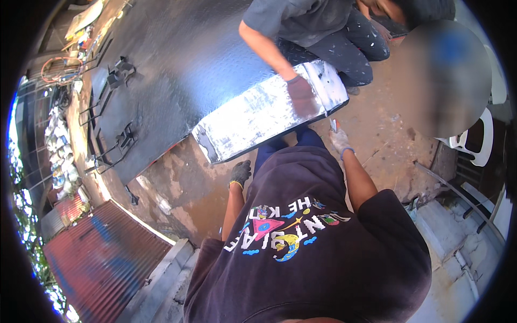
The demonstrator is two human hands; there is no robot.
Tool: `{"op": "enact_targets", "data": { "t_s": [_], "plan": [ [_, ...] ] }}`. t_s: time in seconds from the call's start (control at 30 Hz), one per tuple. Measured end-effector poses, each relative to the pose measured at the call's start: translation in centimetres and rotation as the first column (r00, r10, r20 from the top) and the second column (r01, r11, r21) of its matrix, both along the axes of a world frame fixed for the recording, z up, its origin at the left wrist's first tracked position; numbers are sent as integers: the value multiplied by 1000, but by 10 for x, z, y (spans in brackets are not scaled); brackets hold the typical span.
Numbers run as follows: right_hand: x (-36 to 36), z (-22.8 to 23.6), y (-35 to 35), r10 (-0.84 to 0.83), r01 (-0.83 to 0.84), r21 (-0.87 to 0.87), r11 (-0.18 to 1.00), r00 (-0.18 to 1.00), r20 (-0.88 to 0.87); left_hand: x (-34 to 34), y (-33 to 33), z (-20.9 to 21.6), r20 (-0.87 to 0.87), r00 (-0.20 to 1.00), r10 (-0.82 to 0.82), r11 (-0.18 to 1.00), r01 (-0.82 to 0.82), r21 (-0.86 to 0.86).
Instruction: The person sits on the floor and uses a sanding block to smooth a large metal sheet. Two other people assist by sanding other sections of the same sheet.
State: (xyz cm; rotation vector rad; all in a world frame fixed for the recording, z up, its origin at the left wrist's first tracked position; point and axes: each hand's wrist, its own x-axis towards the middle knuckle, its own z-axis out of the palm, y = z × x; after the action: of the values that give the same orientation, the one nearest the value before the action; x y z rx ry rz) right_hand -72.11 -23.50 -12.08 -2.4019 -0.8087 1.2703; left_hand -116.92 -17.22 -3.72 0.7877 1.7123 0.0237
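A long box-shaped metal piece [245, 126], smeared with patchy white coating, lies across in front of me. My right hand [340, 141], in a pale glove, is closed around a small flat tool [335, 126] with a bit of orange on it, just off the near right corner of the piece. Its exact kind is too small to make out. Low beside my left thigh is my left hand [240, 172] in a dark grey glove with a yellow cuff. Its fingers look curled in, with nothing visible in them. A co-worker's gloved hand [302, 97], blurred, rests on the white surface.
The co-worker [318, 24] crouches beyond the piece. A large dark textured metal plate [177, 48] with black brackets [121, 72] spreads to the left. Another person [444, 81] is at the right by a white plastic chair [479, 140]. A rusty corrugated sheet [107, 264] lies lower left.
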Motion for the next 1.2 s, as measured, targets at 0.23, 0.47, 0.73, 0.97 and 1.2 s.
{"op": "enact_targets", "data": {
  "t_s": [0.23,0.47,0.73,0.97,1.2],
  "plan": [
    [-34,-5,6,42,-47,53,997,994,98,-59,-10,-21,-48,965,257,953,-261,-156],
    [-59,-21,3,-43,28,117,993,992,122,-123,-8,-74,11,991,130,983,-128,-133],
    [-238,115,40,-200,194,-68,979,975,-101,-191,53,-58,-319,852,-415,822,501,270],
    [-340,108,38,-344,349,-21,937,910,-229,-128,203,25,-377,737,-561,512,667,541],
    [-403,61,-4,-463,487,172,856,872,-160,-43,268,-45,-652,322,-686,85,926,368]
  ]
}}
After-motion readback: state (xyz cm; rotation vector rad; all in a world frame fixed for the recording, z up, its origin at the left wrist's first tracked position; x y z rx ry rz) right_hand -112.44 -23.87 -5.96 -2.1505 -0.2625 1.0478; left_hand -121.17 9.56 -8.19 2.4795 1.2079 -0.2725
